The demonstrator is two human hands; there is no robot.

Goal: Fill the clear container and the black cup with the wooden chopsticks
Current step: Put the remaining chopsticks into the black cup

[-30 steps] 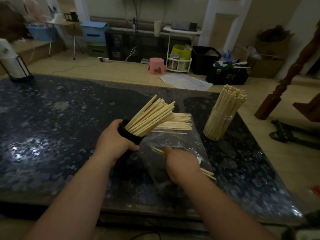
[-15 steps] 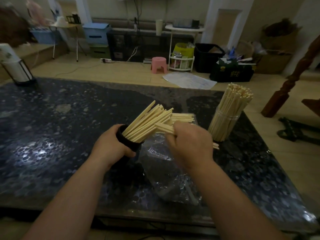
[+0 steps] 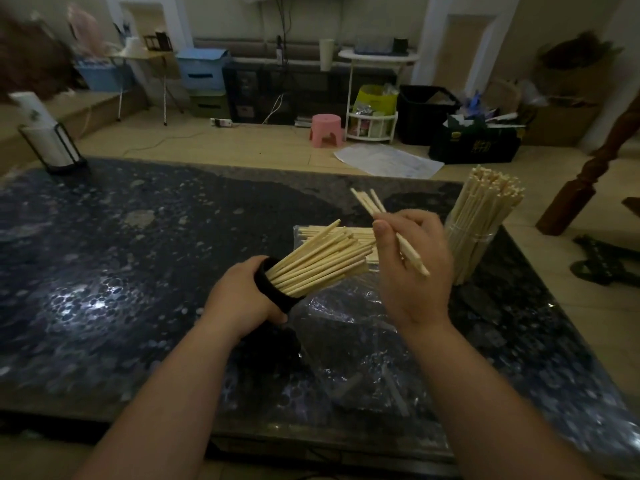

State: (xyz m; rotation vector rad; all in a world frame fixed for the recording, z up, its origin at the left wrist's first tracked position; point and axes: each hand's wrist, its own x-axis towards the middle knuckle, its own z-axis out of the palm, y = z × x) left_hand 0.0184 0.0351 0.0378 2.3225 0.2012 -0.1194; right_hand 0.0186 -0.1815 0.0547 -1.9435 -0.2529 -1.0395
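The left hand (image 3: 242, 299) grips the tilted black cup (image 3: 273, 289) above the surface (image 3: 138, 271); the right hand (image 3: 412, 271) pinches a few wooden chopsticks (image 3: 398, 233) mid-length. Light, stiff and smooth, they would likely slip unless pinched together. The clear container (image 3: 474, 244) stands packed nearby.

Dim rm, dark speckled stone tabletop (image 3: 173, 237) w/ glare at left, pale wood floor (image 3: 242, 147), small pink plastic stool (image 3: 327, 130), white round 2-tier rack (image 3: 372, 119), blue plastic storage box (image 3: 202, 69), turned brown wooden post (image 3: 585, 188) at right.
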